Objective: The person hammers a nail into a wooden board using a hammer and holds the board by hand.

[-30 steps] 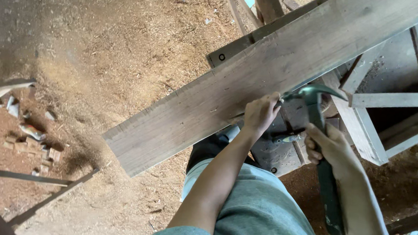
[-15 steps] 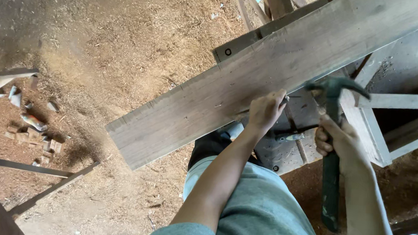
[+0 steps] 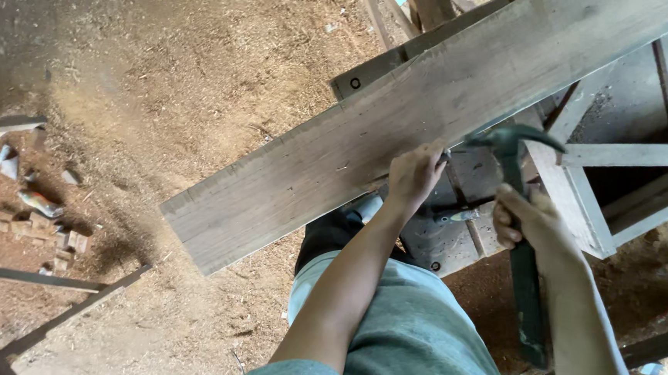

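- Your left hand (image 3: pixel 413 177) presses on the near edge of the long grey plank (image 3: pixel 399 130), fingers curled against the wood and, it seems, pinching something small there; whether it is a nail cannot be told.
- Your right hand (image 3: pixel 529 222) is closed around the dark green handle of the claw hammer (image 3: pixel 519 222), whose head sits just beside your left fingertips at the plank's edge.
- The plank lies tilted across the wooden table (image 3: pixel 580 202), its free end jutting out over the sawdust-covered floor (image 3: pixel 162 92).
- Risk: the hammer head is so near your left fingers that a glancing stroke could strike them.
- Risk: the overhanging plank may tip or slide if your left hand eases its pressure.
- Edges: the table's pale frame rails stand close to the right of the hammer, leaving little swing room on that side.
- Open room: the floor to your left is largely free, apart from scrap pieces (image 3: pixel 31 208) lying well apart.
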